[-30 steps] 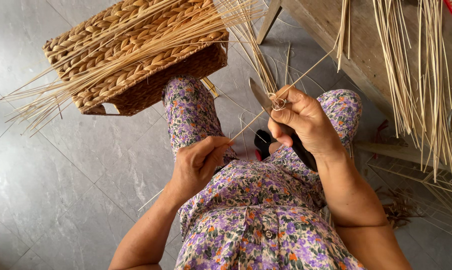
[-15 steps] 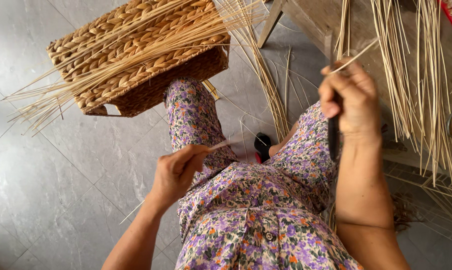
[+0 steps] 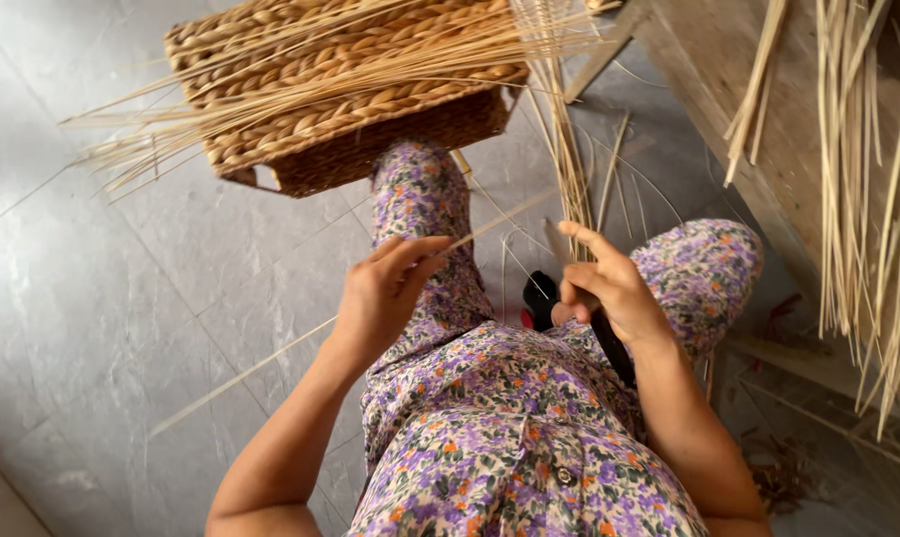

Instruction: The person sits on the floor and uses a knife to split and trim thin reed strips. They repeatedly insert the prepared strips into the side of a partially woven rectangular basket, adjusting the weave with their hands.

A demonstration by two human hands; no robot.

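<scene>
A weaving workshop — woven basket (image 3: 346,94), loose reed bundles (image 3: 868,169), grey tiled floor (image 3: 102,328).

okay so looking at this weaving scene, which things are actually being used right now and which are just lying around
In use:
left hand, pinching a long thin straw strand
right hand, gripping a dark-handled tool

Lying about:
woven basket on the floor by the knee
loose straw bundle across the basket top
hanging straw stalks at the right
wooden bench
grey tile floor
</scene>
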